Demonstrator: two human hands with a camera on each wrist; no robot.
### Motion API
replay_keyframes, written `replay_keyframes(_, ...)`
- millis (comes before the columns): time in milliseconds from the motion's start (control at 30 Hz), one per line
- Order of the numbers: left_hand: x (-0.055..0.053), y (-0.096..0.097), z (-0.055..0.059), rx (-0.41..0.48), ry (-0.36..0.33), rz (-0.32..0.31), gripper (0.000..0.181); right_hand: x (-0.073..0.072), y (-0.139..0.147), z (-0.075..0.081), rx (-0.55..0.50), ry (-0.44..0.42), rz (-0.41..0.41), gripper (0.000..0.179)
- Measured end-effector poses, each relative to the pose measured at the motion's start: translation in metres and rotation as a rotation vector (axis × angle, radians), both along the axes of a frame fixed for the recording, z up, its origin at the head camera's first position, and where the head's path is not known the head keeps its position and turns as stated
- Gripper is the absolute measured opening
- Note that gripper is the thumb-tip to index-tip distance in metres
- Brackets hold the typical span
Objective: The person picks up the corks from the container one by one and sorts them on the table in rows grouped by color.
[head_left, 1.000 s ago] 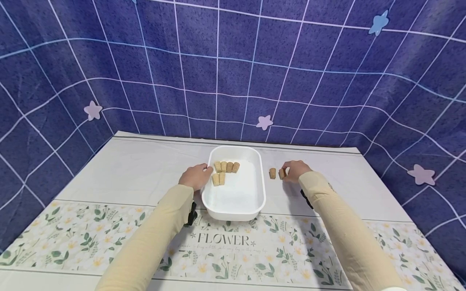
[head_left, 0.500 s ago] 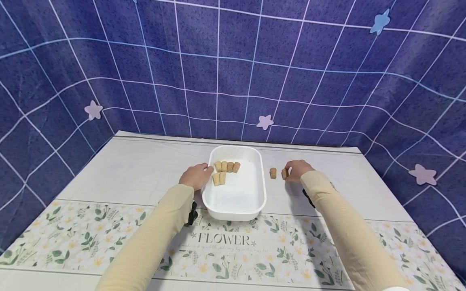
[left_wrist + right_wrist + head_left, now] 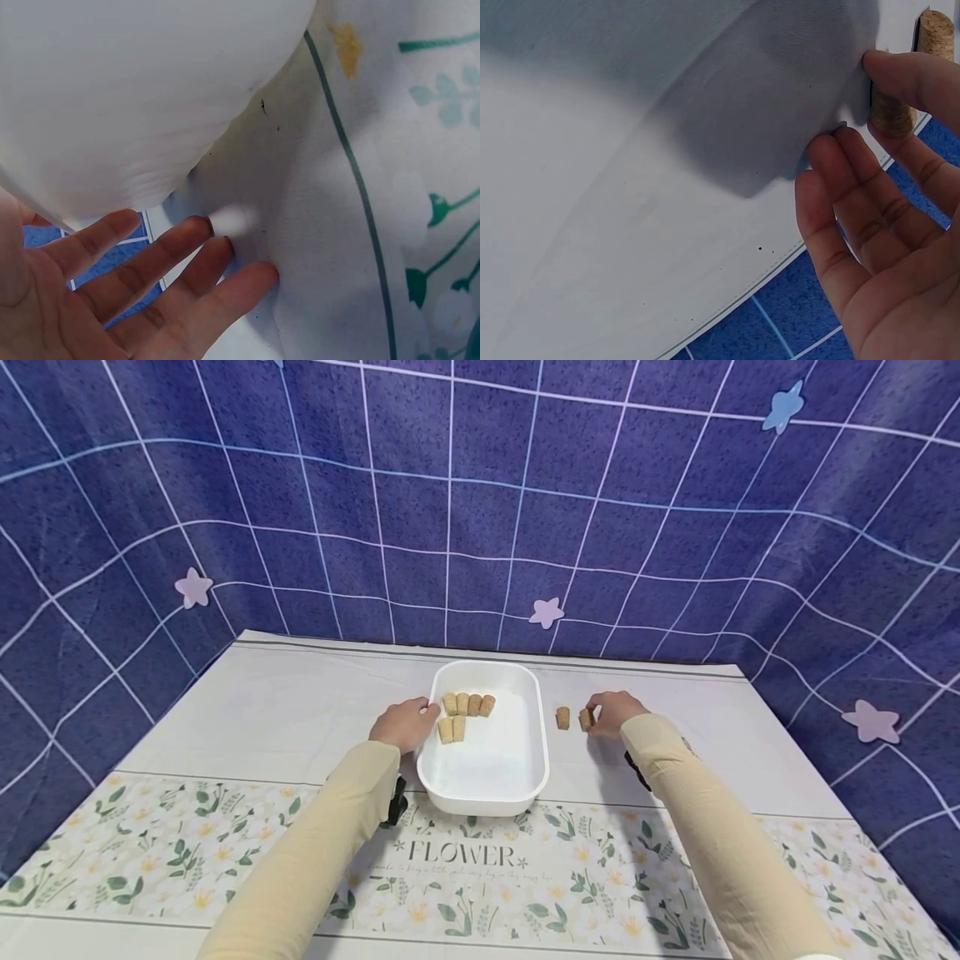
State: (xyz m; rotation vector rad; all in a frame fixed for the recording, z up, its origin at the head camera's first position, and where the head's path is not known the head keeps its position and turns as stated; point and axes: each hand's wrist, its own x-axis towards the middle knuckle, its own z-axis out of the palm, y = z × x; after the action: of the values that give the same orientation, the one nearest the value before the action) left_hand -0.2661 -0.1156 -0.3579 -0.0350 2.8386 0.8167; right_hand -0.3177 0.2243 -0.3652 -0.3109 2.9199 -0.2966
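Observation:
A white plastic tub (image 3: 495, 764) stands in the middle of the table, with several tan corks (image 3: 462, 703) lying in its far left part. My left hand (image 3: 405, 725) holds the tub's left rim, thumb over the edge. In the left wrist view its other fingers (image 3: 169, 247) spread below the tub's outer wall. To the right of the tub, my right hand (image 3: 613, 713) pinches a cork (image 3: 892, 112) between thumb and index finger, down at the table. Another loose cork (image 3: 562, 718) lies just left of it, between that hand and the tub.
The white table cover (image 3: 315, 693) has a floral band with the word FLOWER along the near side. A dark blue curtain (image 3: 480, 527) with grid lines and stars rises behind the table's far edge and at both sides.
My right hand has shifted slightly right with its cork, widening the space to the loose cork, and has stayed still since half a second ago. My left hand and the tub have not moved.

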Motion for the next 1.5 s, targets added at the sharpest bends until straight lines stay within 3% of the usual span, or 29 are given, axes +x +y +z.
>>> replay_keyframes(300,0.0,0.0,-0.001,0.0,-0.004,0.0,0.056,-0.001,0.002,0.001,-0.007,-0.009,0.007,0.047)
replay_keyframes(633,-0.001,0.0,0.0,0.005,0.0,-0.01,0.057,0.005,0.002,0.024,-0.119,-0.027,0.016,0.051)
replay_keyframes(1100,-0.002,-0.001,-0.001,-0.004,0.001,-0.015,0.057,0.007,-0.013,0.049,-0.196,0.049,0.09,0.048)
replay_keyframes(1500,-0.002,-0.002,-0.002,-0.002,0.008,-0.017,0.057,0.011,-0.037,0.066,-0.192,0.107,0.146,0.044)
